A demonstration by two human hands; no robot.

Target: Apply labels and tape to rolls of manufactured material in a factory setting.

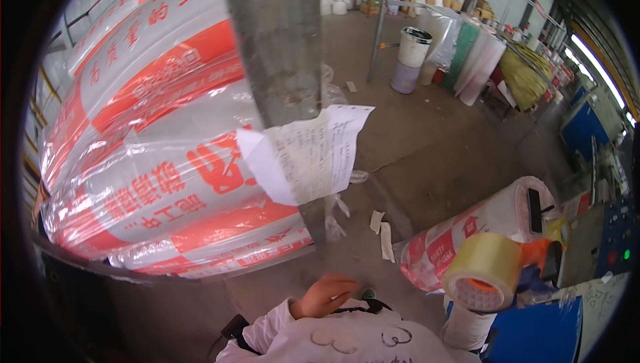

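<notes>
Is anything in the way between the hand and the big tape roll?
Nothing visible. The left hand sits curled at the chest; the tape roll is to its right, only white clothing and floor between.

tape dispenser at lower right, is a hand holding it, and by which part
It cannot be told: the tape dispenser shows no hand on it, its grip being hidden. The only visible hand, curled near the chest, appears empty; which hand it is cannot be told.
</notes>
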